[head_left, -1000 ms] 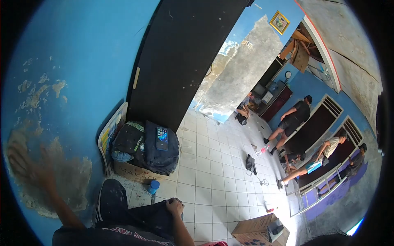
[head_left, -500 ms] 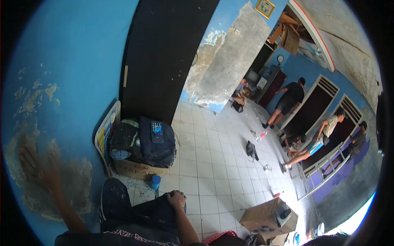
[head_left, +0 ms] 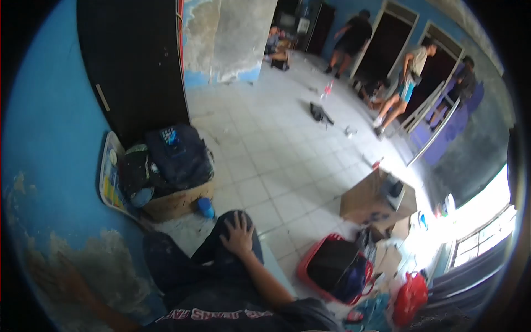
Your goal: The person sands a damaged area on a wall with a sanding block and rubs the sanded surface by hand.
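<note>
My left hand (head_left: 69,279) is at the blue wall (head_left: 50,166), over a rough grey patch (head_left: 108,260) where the paint is gone. Blur and dim light smear its fingers, and anything under the palm is hidden. On my bent knee rests my right hand (head_left: 239,237), fingers spread, holding nothing. A blue-capped container (head_left: 206,208) stands on the floor just beyond that knee. Behind it, a cardboard box (head_left: 180,203) bears dark folded clothing or bags, with a phone (head_left: 171,138) on top.
A dark door panel (head_left: 133,61) rises at the left. To the right are a red basket (head_left: 303,271) with dark contents, a cardboard box (head_left: 359,199) and a red plastic bag (head_left: 410,299). Several people are farther back, near a metal frame (head_left: 434,133) and a black bag (head_left: 321,113).
My view has swung down and to the right, bringing the red basket and bag into sight. My right hand's fingers have spread on the knee. My left hand stays at the grey patch.
</note>
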Demonstrator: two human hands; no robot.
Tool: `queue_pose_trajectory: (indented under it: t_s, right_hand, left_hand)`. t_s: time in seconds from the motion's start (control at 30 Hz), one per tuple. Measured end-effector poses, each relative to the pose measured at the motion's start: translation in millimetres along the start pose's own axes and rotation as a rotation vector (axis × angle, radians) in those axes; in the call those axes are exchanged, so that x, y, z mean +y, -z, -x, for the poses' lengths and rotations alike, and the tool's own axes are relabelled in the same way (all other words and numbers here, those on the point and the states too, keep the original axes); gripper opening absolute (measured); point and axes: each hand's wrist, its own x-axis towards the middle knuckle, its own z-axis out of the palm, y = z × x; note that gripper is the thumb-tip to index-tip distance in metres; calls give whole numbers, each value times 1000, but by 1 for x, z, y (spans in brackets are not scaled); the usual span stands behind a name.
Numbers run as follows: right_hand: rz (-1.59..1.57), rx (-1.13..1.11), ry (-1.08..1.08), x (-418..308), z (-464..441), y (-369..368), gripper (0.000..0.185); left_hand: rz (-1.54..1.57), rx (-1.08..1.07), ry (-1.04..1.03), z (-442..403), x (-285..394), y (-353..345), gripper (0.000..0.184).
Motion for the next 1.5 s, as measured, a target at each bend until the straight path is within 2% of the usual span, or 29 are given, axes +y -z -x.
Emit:
queue_pose_trajectory:
  t_s: [0.07, 0.17, 0.27, 0.33, 0.4, 0.53, 0.6, 0.63, 0.7, 0.77, 0.83, 0.9, 0.97, 1.03, 1.1, 1.17, 1.2, 1.27, 1.3, 1.37, 1.43, 1.5]
  right_hand:
    - [-51, -21, -15, 3, -3, 3, 67]
    - [-120, 58, 93, 10, -6, 10, 65]
    - [-92, 11, 66, 8, -6, 13, 60]
    - [-19, -20, 67, 1, -7, 17, 61]
    - [-1, 2, 73, -3, -6, 11, 60]
    - [-44, 6, 103, -3, -2, 6, 56]
    - [-132, -201, 78, -12, 2, 26, 48]
    - [-185, -182, 118, -22, 9, 37, 37]
    - [-755, -624, 173, -25, 7, 58, 29]
    - [-1071, -865, 363, -49, 22, 81, 25]
    - [-1095, -1210, 467, -73, 31, 110, 28]
    - [-1001, -1231, 623, -85, 40, 118, 30]
    - [-1046, -1355, 431, -88, 46, 107, 31]
    - [-1107, -1396, 376, -84, 51, 94, 32]
    - [-1159, -1164, 603, -82, 61, 75, 32]
    - [-1127, -1184, 611, -85, 60, 85, 32]
    - [-1126, -1130, 565, -85, 62, 82, 32]
    - [-1162, -1268, 677, -84, 58, 72, 32]
    - [-1159, -1230, 659, -84, 55, 69, 32]
    - [-1283, -1127, 598, -80, 45, 65, 35]
    - [-1029, -776, 416, -69, 29, 58, 37]
    - [-446, -227, 310, -56, 21, 47, 50]
  left_hand:
    - [-46, -27, -4, 5, -6, -5, 87]
    - [-85, -95, 38, 2, 3, 16, 90]
    - [-52, -147, 92, -8, 19, 42, 93]
    - [-102, -232, 120, -12, 28, 49, 95]
    - [-224, -407, 223, -10, 29, 47, 101]
    - [-201, -483, 285, -10, 27, 44, 106]
    - [-213, -471, 276, -9, 28, 42, 109]
    - [-216, -471, 277, -8, 28, 39, 109]
    - [-226, -422, 239, -4, 25, 37, 109]
    - [-255, -412, 237, -4, 25, 34, 109]
    - [-259, -408, 240, -3, 25, 34, 109]
    - [-335, -396, 181, -4, 22, 34, 113]
    - [-300, -293, 164, -2, 23, 32, 106]
    - [-289, -211, 80, -2, 21, 32, 104]
    - [-208, -109, -3, -5, 17, 31, 101]
    - [-286, -15, -91, 2, 8, 23, 100]
    - [-220, -7, -82, 5, 9, 23, 100]
    - [-482, -203, -25, 10, 5, 22, 97]
    - [-558, -267, -8, 13, 3, 18, 96]
    - [-311, -113, -62, 21, 0, 12, 92]
    - [-132, -82, -137, 33, 5, 14, 89]
    - [-29, -100, -179, 47, 6, 20, 87]
